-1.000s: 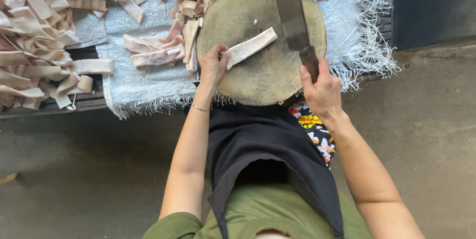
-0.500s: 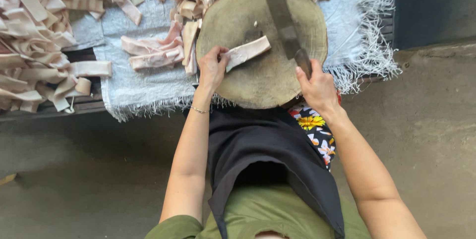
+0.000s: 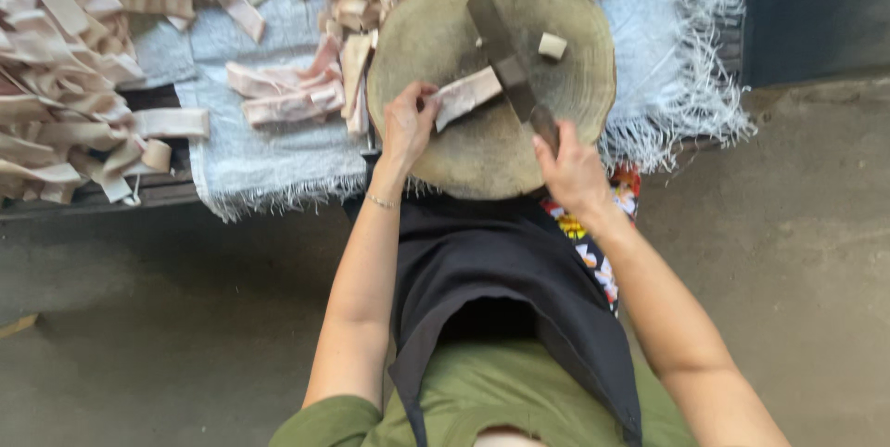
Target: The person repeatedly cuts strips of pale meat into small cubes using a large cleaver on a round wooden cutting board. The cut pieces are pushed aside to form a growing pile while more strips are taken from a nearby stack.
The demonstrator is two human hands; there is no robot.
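Strip (image 3: pixel 466 95) on chopping block (image 3: pixel 482 155) — cut piece (image 3: pixel 553 45) right of cleaver (image 3: pixel 501 48).

Low dark bench (image 3: pixel 111 195) carries everything, edge showing left of the left hand (image 3: pixel 408 124); pale blue fringed cloth (image 3: pixel 278 155) spread over it under both hands; round wooden chopping block (image 3: pixel 464 159) on the cloth, directly under the grip; loose pale strips (image 3: pixel 56 85) piled far left of the hands, more strips (image 3: pixel 278 95) just left of the block.

My right hand (image 3: pixel 567 164) hides the cleaver (image 3: pixel 501 44) handle; the strip pile (image 3: pixel 65 67) runs off the left edge.
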